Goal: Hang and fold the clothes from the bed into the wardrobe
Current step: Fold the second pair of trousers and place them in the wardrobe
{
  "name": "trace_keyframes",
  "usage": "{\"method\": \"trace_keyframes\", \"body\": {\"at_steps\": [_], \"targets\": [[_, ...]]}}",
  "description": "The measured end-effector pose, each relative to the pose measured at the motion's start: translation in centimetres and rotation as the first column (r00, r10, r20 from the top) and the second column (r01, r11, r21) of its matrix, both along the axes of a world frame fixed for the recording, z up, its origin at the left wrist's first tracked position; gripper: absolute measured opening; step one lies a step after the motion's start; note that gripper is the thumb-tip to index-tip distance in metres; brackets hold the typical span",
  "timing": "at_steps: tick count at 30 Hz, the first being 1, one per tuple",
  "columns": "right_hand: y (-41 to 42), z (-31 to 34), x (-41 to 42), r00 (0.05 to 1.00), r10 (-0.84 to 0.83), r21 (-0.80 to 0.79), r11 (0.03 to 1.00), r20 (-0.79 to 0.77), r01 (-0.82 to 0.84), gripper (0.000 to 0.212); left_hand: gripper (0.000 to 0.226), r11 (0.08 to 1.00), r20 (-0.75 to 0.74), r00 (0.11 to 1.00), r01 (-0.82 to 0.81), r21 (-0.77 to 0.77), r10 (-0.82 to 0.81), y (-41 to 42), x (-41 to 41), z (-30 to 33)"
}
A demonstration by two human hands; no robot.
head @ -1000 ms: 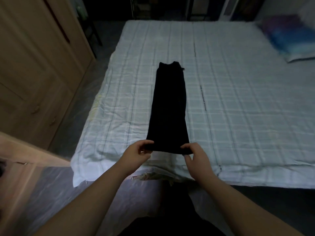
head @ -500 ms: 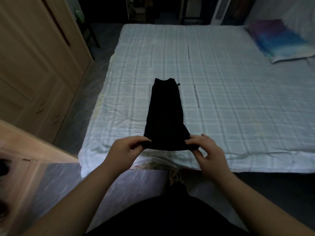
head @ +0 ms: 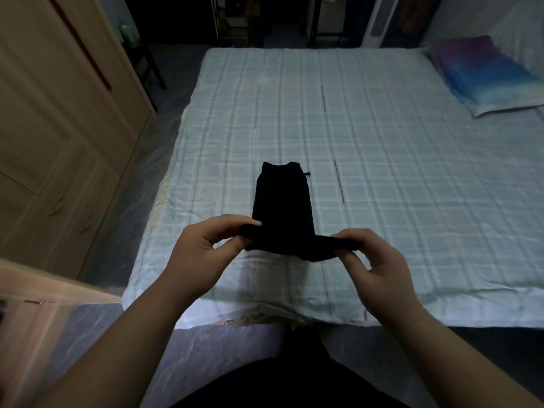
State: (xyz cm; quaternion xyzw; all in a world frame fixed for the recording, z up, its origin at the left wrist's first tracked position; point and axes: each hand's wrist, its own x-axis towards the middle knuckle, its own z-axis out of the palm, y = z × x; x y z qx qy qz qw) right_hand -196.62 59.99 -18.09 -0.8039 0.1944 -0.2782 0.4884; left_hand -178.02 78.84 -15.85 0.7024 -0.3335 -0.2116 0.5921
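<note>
- Both forearms are bare all the way down to the bottom of the frame, so no sleeves, cuffs or gloves showing anywhere.
- left hand (head: 203,254) has nothing on it, no watch or bracelet at the wrist.
- right hand (head: 379,269) is the same deal, plain wrist, no rings I can make out on the fingers (head: 348,234).
- Dark, basically black clothing (head: 294,381) sits at the bottom middle; room's too dim to tell what garment.

Bed (head: 382,187) lies open around the garment (head: 282,207); wardrobe (head: 59,128) flanks left.
</note>
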Motion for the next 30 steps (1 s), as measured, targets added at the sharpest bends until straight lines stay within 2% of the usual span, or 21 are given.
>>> {"method": "trace_keyframes", "body": {"at_steps": [3, 7, 14, 17, 21, 26, 30], "targets": [[-3.6, -0.6, 2.7, 0.999, 0.007, 0.039, 0.999, -0.050, -0.005, 0.028, 0.022, 0.998, -0.032, 0.999, -0.018, 0.056, 0.020, -3.4, 2.5, -0.9], [-9.7, -2.1, 7.7, 0.993, 0.052, 0.173, 0.984, -0.110, -0.033, 0.029, 0.024, 0.992, -0.065, 0.996, -0.046, 0.115, 0.054, -9.3, 6.8, -2.4], [-21.0, -8.3, 19.1, 0.956, 0.154, 0.385, 0.922, -0.249, -0.048, 0.026, 0.021, 0.955, -0.182, 0.961, -0.162, 0.250, 0.210, -20.4, 17.2, -8.7], [-24.5, -12.6, 24.2, 0.947, 0.146, 0.453, 0.892, -0.287, -0.001, 0.021, 0.019, 0.932, -0.214, 0.943, -0.179, 0.316, 0.254, -23.9, 21.5, -13.0], [-27.8, -19.7, 30.2, 0.935, 0.044, 0.503, 0.851, -0.353, 0.150, 0.017, 0.014, 0.907, -0.230, 0.941, -0.144, 0.396, 0.250, -28.5, 26.9, -19.9], [-31.1, -29.9, 36.6, 0.875, -0.055, 0.488, 0.812, -0.482, 0.320, 0.012, 0.010, 0.875, -0.263, 0.926, -0.121, 0.469, 0.269, -34.0, 33.2, -30.5], [-33.2, -36.2, 40.6, 0.798, -0.135, 0.293, 0.884, -0.587, 0.365, 0.012, 0.010, 0.809, -0.242, 0.916, -0.131, 0.573, 0.320, -36.3, 36.2, -39.0]]}}
